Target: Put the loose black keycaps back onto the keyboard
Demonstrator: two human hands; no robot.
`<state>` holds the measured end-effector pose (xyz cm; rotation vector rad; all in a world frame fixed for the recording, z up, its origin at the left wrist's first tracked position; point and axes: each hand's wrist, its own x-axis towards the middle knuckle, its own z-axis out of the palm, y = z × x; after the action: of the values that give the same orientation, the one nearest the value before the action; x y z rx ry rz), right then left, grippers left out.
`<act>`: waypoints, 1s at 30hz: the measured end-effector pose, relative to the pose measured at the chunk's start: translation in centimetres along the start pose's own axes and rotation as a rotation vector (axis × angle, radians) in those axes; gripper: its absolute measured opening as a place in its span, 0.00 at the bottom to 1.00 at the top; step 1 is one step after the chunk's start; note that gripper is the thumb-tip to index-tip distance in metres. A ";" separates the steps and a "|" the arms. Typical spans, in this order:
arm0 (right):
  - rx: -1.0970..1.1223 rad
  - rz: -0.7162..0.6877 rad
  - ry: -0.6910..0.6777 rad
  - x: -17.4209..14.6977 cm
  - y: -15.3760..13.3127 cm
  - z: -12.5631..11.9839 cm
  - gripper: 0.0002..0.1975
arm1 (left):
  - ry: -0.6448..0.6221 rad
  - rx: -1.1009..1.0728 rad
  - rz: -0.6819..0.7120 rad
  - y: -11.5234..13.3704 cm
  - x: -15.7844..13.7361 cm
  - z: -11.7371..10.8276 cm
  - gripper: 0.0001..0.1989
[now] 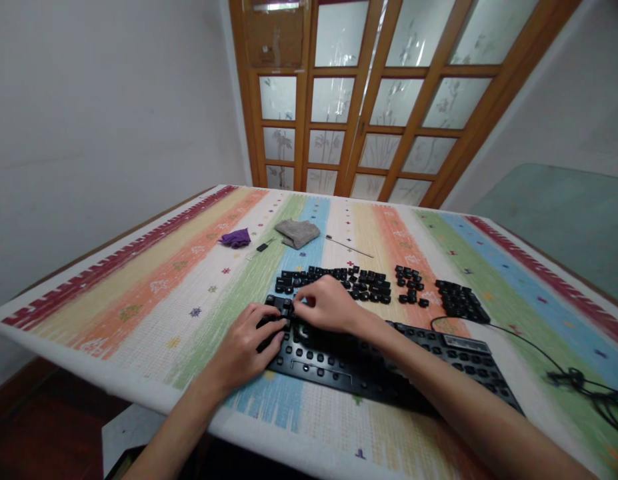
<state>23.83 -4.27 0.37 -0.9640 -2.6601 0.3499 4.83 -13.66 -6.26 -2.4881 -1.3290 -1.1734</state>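
Note:
A black keyboard [359, 385] lies across the tablecloth near the front edge, most of its keycaps off and the switch posts bare. A few keycaps sit at its upper left corner. My left hand [251, 340] holds the keyboard's left end, fingers bent over it and thumb along the side. Over the upper left keys, my right hand [326, 303] is closed in a pinch; its fingertips hide whatever is between them. My right forearm crosses the keyboard. Loose black keycaps [373, 287] lie in rows just behind it, with another group of keycaps [461, 300] to the right.
Behind the keycaps are a grey cloth [297, 232], a crumpled purple cloth [235, 238], a small black item [262, 247] and a thin rod with a dark end [349, 247]. A black cable [521, 339] runs off right, bundled near the edge. Wood-and-glass doors [339, 100] stand behind.

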 end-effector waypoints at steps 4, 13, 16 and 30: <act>-0.025 0.282 0.188 2.3 3.9 -1.0 0.13 | 0.048 -0.013 -0.021 0.0 0.0 -0.3 0.05; -0.135 0.324 0.093 5.0 7.7 1.4 0.11 | 0.069 -0.041 -0.086 0.2 0.2 -0.7 0.06; -0.143 0.340 0.069 5.6 7.8 1.9 0.11 | 0.079 -0.041 -0.079 0.1 0.2 -0.6 0.05; 0.012 0.200 0.075 3.7 4.8 0.3 0.07 | 0.103 -0.189 -0.068 -0.5 -0.1 -0.6 0.09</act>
<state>23.80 1.74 -0.74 -1.2189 -2.4980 0.3647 4.07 -13.66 -6.09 -2.4829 -1.3436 -1.4867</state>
